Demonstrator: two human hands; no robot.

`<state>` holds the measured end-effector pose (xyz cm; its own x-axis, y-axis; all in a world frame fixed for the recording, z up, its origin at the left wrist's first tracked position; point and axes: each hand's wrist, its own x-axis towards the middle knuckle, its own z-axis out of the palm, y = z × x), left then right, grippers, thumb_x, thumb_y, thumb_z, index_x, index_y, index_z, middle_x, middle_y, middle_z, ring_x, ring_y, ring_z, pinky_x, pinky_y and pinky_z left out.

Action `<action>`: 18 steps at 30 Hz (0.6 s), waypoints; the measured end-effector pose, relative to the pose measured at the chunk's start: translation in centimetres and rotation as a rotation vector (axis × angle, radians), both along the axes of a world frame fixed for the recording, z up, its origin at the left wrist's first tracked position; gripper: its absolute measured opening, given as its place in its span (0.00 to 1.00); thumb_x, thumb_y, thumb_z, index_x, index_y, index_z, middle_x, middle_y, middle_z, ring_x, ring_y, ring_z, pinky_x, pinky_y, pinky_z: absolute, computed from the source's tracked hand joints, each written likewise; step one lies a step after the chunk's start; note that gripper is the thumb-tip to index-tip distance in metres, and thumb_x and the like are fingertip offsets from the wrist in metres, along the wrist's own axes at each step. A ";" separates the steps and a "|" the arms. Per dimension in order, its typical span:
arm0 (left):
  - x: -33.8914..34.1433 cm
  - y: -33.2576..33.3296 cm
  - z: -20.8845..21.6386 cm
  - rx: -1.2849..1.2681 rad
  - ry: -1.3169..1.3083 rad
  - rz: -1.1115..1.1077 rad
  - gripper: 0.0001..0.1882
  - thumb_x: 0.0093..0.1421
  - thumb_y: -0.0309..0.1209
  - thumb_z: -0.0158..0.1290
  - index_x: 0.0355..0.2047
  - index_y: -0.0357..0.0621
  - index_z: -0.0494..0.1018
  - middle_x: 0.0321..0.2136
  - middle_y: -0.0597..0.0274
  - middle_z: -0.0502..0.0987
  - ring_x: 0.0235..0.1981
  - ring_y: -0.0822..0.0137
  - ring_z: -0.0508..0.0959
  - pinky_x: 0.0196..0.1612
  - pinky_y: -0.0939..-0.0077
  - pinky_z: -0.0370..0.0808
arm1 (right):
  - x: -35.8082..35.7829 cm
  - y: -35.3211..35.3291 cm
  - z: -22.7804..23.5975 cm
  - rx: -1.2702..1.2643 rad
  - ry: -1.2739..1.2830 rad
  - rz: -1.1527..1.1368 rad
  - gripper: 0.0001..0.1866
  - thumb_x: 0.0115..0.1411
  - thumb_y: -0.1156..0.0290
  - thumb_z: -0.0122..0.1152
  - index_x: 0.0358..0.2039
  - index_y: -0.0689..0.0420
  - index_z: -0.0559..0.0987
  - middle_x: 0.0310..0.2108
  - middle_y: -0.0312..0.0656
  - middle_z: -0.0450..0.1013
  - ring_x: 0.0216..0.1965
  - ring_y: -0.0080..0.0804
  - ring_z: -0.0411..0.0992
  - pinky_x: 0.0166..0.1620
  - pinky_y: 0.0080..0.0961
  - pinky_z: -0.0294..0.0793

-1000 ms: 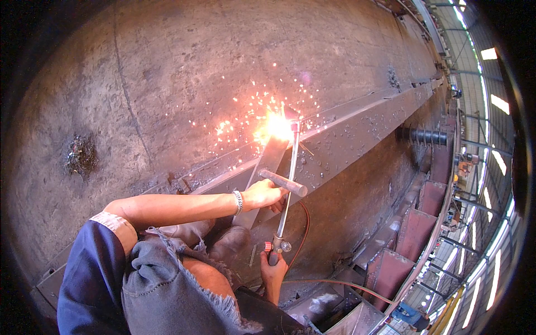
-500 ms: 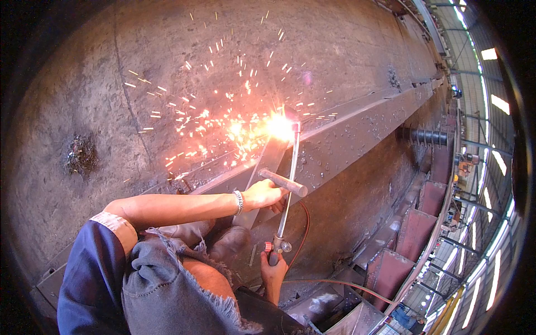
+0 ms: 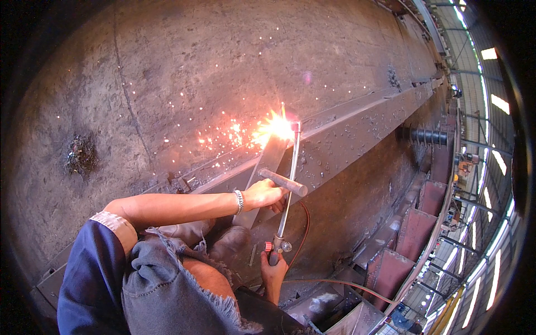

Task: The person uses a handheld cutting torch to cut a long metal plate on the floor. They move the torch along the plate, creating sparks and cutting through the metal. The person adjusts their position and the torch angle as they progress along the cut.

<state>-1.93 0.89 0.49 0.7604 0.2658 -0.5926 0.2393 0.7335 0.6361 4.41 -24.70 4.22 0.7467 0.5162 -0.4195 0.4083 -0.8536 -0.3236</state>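
Note:
My right hand [image 3: 273, 273] is wrapped round the handle of a cutting torch [image 3: 286, 215], which has a long bright tube and a red knob. Its bent head points left at a glaring white-orange flame on the far end of a narrow steel strip [image 3: 270, 156]. Sparks fly out to the left of it. My left hand [image 3: 264, 195], with a chain bracelet on its wrist, is closed round a short round steel bar [image 3: 287, 183] lying across the strip. The torch tube passes close by this bar and my fingers; whether they touch I cannot tell.
Under the strip a long steel beam [image 3: 357, 125] runs off to the far right. A reddish hose [image 3: 306, 223] trails beside the torch. Brown steel pieces [image 3: 416, 234] and a black coil [image 3: 424, 137] are on the right. Dark scrap [image 3: 81, 155] lies on the floor at left.
The spark shower has become smaller, with short dots in place of long streaks, and the glare has shrunk a little. Both hands and the torch look nearly unmoved.

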 end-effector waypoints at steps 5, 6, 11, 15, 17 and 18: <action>0.2 -0.1 -0.7 -0.007 -0.007 -0.011 0.29 0.65 0.50 0.44 0.39 0.31 0.76 0.29 0.50 0.82 0.30 0.62 0.83 0.35 0.74 0.78 | -0.2 0.6 0.4 0.000 0.008 -0.020 0.17 0.50 0.62 0.69 0.32 0.63 0.79 0.24 0.51 0.76 0.28 0.46 0.76 0.36 0.37 0.72; 0.2 -0.1 -0.9 -0.006 -0.006 -0.010 0.29 0.65 0.51 0.44 0.40 0.31 0.76 0.29 0.50 0.82 0.30 0.62 0.83 0.34 0.74 0.78 | -0.2 0.7 0.4 -0.007 0.016 -0.027 0.17 0.50 0.62 0.69 0.32 0.64 0.79 0.24 0.51 0.76 0.28 0.47 0.76 0.36 0.37 0.72; 0.1 -0.1 -0.2 -0.015 -0.031 -0.001 0.28 0.66 0.51 0.43 0.45 0.34 0.74 0.30 0.50 0.82 0.29 0.63 0.83 0.34 0.74 0.78 | 0.0 -0.1 0.0 0.001 -0.029 0.000 0.19 0.49 0.61 0.70 0.31 0.64 0.79 0.24 0.51 0.76 0.27 0.44 0.76 0.35 0.37 0.72; 0.5 -0.3 -1.3 -0.034 -0.039 -0.011 0.26 0.66 0.49 0.42 0.49 0.40 0.73 0.30 0.51 0.82 0.30 0.63 0.83 0.33 0.75 0.78 | -0.1 0.1 0.1 0.000 -0.026 0.004 0.18 0.50 0.61 0.70 0.32 0.64 0.79 0.24 0.50 0.76 0.27 0.43 0.76 0.35 0.37 0.72; 0.3 -0.1 -0.6 -0.032 -0.038 -0.010 0.24 0.67 0.48 0.42 0.51 0.44 0.73 0.30 0.52 0.82 0.30 0.63 0.83 0.33 0.75 0.78 | -0.1 -0.1 0.0 0.005 -0.008 -0.014 0.17 0.50 0.61 0.70 0.32 0.63 0.79 0.24 0.50 0.77 0.27 0.43 0.76 0.35 0.37 0.72; 0.2 0.0 -0.2 -0.032 -0.038 -0.009 0.23 0.67 0.48 0.42 0.52 0.46 0.73 0.29 0.52 0.82 0.30 0.63 0.83 0.33 0.75 0.78 | 0.0 -0.1 0.0 0.008 0.000 -0.023 0.17 0.50 0.62 0.70 0.32 0.63 0.80 0.24 0.50 0.77 0.28 0.44 0.77 0.36 0.37 0.72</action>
